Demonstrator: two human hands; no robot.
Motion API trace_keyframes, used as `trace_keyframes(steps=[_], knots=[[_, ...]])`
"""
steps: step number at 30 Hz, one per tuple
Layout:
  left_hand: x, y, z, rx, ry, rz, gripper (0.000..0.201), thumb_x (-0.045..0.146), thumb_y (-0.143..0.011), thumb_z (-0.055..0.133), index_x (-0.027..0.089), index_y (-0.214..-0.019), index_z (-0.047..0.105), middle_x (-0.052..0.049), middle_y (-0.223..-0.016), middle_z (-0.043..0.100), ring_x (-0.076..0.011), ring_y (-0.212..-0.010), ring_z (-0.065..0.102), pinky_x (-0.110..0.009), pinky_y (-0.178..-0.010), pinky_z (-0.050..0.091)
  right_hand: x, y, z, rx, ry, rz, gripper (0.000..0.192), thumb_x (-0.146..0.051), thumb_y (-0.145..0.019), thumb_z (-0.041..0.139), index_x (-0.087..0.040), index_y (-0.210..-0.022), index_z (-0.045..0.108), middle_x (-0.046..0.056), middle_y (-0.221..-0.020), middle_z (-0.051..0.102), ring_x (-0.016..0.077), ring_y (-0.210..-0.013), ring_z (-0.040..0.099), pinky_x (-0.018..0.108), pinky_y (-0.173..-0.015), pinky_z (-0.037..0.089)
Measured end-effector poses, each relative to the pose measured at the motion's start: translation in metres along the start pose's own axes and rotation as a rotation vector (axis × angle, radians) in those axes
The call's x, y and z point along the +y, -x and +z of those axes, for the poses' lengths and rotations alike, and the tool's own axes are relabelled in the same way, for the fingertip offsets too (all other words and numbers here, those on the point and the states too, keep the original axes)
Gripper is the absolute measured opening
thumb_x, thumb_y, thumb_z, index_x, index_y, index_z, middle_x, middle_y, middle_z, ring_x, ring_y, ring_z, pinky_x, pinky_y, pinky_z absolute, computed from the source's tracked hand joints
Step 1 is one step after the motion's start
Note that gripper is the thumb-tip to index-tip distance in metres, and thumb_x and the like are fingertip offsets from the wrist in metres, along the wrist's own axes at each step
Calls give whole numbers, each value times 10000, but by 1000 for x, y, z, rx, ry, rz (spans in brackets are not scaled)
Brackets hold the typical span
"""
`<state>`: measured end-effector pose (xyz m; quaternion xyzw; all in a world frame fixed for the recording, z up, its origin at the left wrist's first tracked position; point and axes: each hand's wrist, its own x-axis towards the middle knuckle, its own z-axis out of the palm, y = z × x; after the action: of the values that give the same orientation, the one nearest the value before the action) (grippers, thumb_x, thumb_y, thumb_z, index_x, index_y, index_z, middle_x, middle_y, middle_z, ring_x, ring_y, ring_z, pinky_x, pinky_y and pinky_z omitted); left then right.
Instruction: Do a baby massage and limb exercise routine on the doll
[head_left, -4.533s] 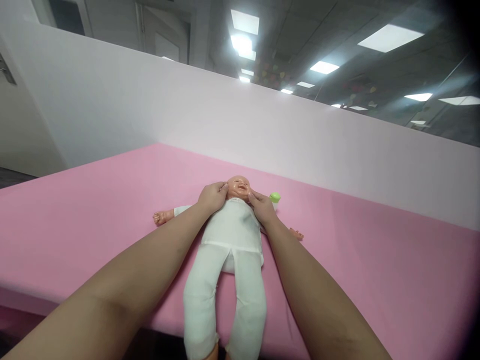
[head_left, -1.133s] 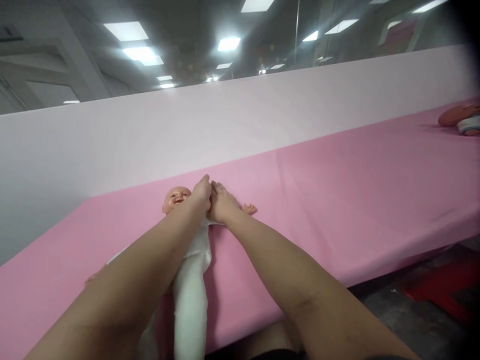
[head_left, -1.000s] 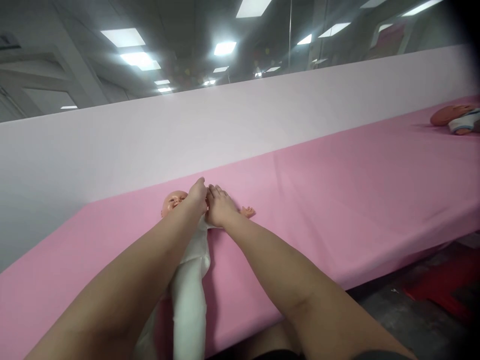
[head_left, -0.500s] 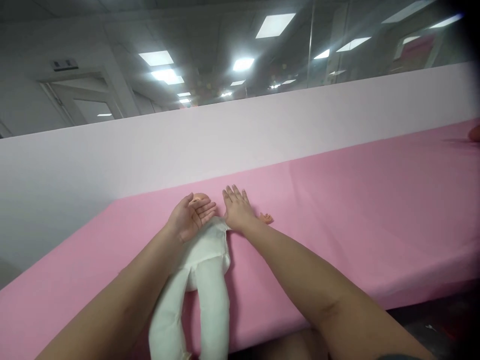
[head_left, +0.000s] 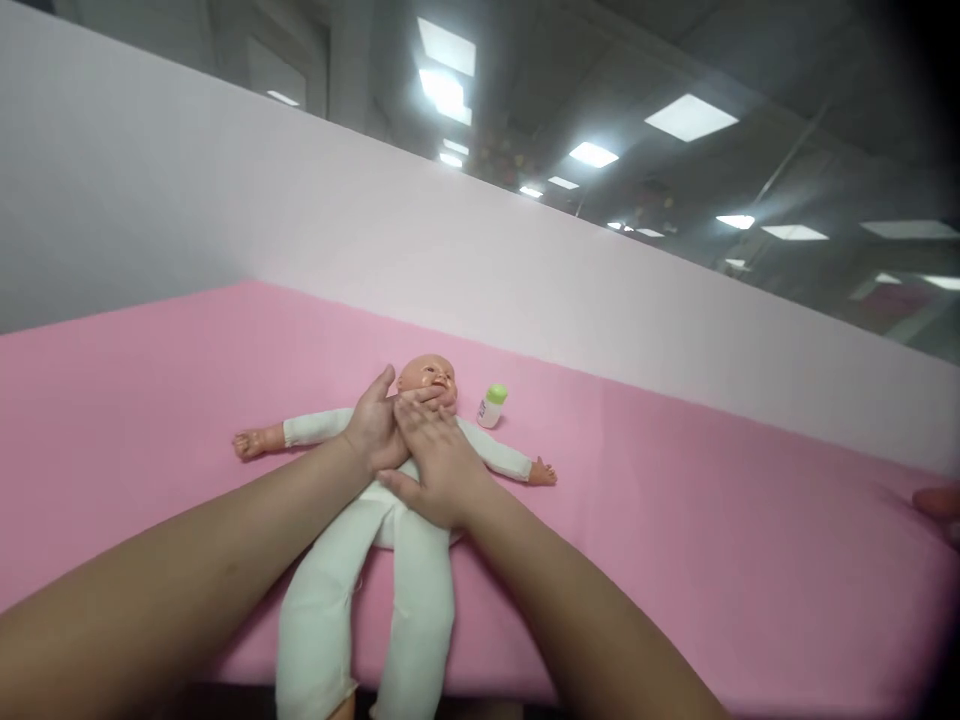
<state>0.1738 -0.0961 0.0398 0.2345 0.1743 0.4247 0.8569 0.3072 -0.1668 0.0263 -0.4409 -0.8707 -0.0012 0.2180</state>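
1. As both palms lie flat, fingers spread and gripping nothing, the right hand (head_left: 435,470) and left hand (head_left: 375,432) should press gently.
2. The doll (head_left: 397,520) lies face-up on the pink counter (head_left: 712,530), chest under them.
3. A green-capped bottle (head_left: 491,405) stands just beyond.

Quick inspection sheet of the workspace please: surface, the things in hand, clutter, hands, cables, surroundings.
Surface: pink table, covered in cloth, front edge at the bottom.
Things: doll in white suit, on its back, arms spread, legs over the front edge.
Clutter: small bottle with green cap beside the doll's head; an orange thing at the right edge, cut off.
Hands: left hand and right hand overlap on the doll's chest, fingers flat.
Cables: nothing seen.
Surroundings: pale partition behind the table; ceiling lights above.
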Motion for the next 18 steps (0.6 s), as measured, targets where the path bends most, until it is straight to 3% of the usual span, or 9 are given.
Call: trace_keyframes(steps=[3,7,10,13,16,18], knots=[[5,5,-1,16,25,12,828,679,-1004,415,-39,-1374,599,-321,-1210,722,-374,-1074,753,-487,-982,586,0,0,-2,-34,37,87,838,-585,-1031,550,-97,-1662,296,168,-1712,269,351,-1610,194,592,-1310,163],[7,6,-6,92,54,51,755,642,-1002,475,-26,-1319,632,-299,-1182,736,-331,-1036,769,-412,-904,624,-14,7,-4,-29,-35,-25,745,-530,-997,611,-111,-1592,457,172,-1615,469,353,-1546,369,565,-1293,264],[9,6,-9,90,74,44,721,634,-1002,483,-1,-1308,640,-289,-1186,740,-328,-1055,767,-404,-870,636,-27,14,-4,-43,-161,-84,891,-602,-1009,577,-116,-1680,247,174,-1669,378,334,-1560,347,534,-1267,338],[10,7,-11,54,79,35,680,607,-1003,492,15,-1299,647,-290,-1204,736,-339,-1085,759,-416,-869,638,-32,15,-2,-77,-203,-80,998,-648,-1037,508,-115,-1701,-13,169,-1739,183,317,-1614,191,520,-1283,308],[10,8,-11,59,44,3,604,527,-1003,523,4,-1267,666,-287,-1195,740,-350,-1085,756,-445,-910,626,-30,12,1,-97,-158,-105,1064,-687,-1021,511,-125,-1691,-95,147,-1759,36,329,-1630,45,553,-1315,189],[7,8,-10,72,18,-25,568,500,-1000,535,6,-1237,681,-277,-1161,753,-359,-1058,761,-464,-912,624,-27,10,3,-86,-126,-76,1060,-703,-1014,509,-138,-1696,-74,133,-1760,19,337,-1630,11,573,-1320,127]])
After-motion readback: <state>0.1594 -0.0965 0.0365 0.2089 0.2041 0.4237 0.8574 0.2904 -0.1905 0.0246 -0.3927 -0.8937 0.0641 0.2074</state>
